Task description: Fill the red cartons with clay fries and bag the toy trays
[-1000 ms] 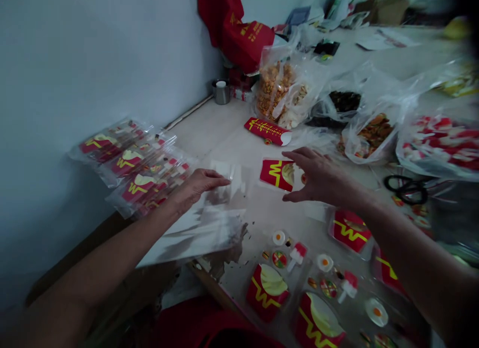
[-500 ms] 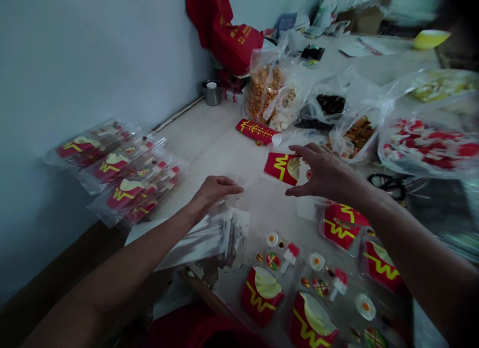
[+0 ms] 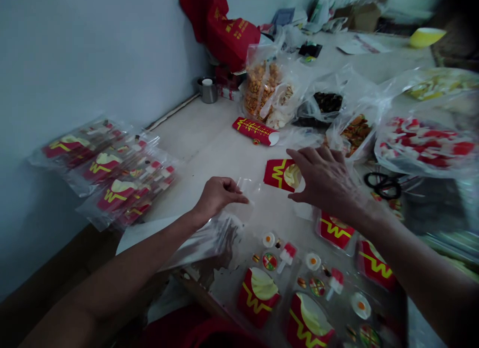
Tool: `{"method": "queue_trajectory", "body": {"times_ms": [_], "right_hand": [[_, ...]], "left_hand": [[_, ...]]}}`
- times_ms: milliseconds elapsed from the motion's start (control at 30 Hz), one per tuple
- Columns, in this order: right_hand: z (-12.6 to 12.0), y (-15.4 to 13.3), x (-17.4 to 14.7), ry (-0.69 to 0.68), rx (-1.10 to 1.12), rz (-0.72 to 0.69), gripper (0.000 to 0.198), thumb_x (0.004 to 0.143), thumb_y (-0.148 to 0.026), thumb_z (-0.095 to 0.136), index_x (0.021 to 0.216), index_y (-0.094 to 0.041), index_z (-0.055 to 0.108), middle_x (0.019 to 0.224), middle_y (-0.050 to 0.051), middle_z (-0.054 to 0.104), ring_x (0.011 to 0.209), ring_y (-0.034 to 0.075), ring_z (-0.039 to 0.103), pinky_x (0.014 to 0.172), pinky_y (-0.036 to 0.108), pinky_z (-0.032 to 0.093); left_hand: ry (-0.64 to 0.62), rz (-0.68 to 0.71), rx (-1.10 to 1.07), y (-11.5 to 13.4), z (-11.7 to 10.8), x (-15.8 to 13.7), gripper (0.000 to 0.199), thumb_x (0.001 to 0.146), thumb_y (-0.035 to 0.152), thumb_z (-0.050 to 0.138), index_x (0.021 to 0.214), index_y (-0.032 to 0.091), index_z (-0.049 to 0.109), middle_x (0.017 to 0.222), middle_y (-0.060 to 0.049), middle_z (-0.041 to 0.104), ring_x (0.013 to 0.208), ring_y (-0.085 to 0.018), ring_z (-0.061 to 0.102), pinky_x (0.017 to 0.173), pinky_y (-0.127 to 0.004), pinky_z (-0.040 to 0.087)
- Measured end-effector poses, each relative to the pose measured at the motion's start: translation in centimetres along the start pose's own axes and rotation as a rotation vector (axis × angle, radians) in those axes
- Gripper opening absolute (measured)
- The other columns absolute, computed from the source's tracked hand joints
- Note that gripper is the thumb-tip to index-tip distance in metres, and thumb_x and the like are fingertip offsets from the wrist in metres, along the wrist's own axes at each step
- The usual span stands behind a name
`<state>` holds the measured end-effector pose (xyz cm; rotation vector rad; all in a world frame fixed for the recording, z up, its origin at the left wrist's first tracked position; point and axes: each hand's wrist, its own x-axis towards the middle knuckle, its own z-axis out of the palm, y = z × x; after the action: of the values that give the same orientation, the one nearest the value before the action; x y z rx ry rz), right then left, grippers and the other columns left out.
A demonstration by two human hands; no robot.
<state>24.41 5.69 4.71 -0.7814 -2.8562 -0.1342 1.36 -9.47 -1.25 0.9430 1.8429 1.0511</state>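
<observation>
Pinching the clear bag (image 3: 245, 191) at its edge with left hand (image 3: 217, 194), mouth toward the right. Hovering right hand (image 3: 325, 181), fingers spread and holding nothing, over the red carton (image 3: 280, 173), lying just right of the bag, nearer that hand.

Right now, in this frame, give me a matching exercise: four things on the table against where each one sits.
Things:
1. scissors
2. metal cup
3. stack of packed bags
4. yellow bowl

Places:
A. far end of the table, top right of the view
B. against the wall on the left
C. in the corner, below the red cloth
D. right of the right hand, near the bags of sweets

Pairs: 1-D, 2-C, 3-B, 4-A
</observation>
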Motion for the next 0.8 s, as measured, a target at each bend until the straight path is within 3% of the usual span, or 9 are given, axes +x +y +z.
{"method": "queue_trajectory", "body": {"times_ms": [233,400,633,800], "right_hand": [[1.2,-1.3,-0.5,0.049,-0.021,-0.004,0.095,0.075,-0.052,0.076,0.154,-0.022,0.033,0.132,0.015,0.058,0.116,0.039,0.049,0.096,0.051,0.035],[1.3,-2.4,0.3,0.046,-0.009,-0.014,0.098,0.071,-0.049,0.080,0.153,-0.019,0.035,0.136,0.015,0.057,0.117,0.038,0.049,0.096,0.048,0.035],[2.5,-2.4,-0.4,-0.020,0.068,-0.090,0.094,0.069,-0.041,0.082,0.150,-0.021,0.040,0.135,0.013,0.059,0.118,0.035,0.049,0.099,0.048,0.034],[2.9,-2.6,-0.2,-0.082,0.139,-0.105,0.098,0.063,-0.044,0.086,0.148,-0.020,0.043,0.135,0.012,0.059,0.117,0.034,0.051,0.099,0.047,0.035]], "left_hand": [[-0.124,0.064,0.136,0.2,-0.3,0.3,0.054,0.043,0.043,0.096,0.083,0.017,0.070,0.062,0.006,0.057,0.056,-0.009,0.047,0.053,-0.025,0.033],[-0.203,0.026,0.092,-0.2,-0.3,0.8,0.068,0.039,0.040,0.098,0.094,0.017,0.066,0.063,0.007,0.058,0.055,-0.009,0.049,0.052,-0.024,0.034],[-0.226,-0.007,-0.105,-1.0,-2.9,2.7,0.058,0.051,0.027,0.094,0.102,0.016,0.067,0.070,0.004,0.065,0.063,-0.009,0.058,0.061,-0.023,0.043],[-0.318,-0.099,-0.185,-2.4,-2.3,2.7,0.049,0.052,0.022,0.092,0.095,0.015,0.069,0.067,0.005,0.063,0.060,-0.007,0.056,0.060,-0.021,0.042]]}}
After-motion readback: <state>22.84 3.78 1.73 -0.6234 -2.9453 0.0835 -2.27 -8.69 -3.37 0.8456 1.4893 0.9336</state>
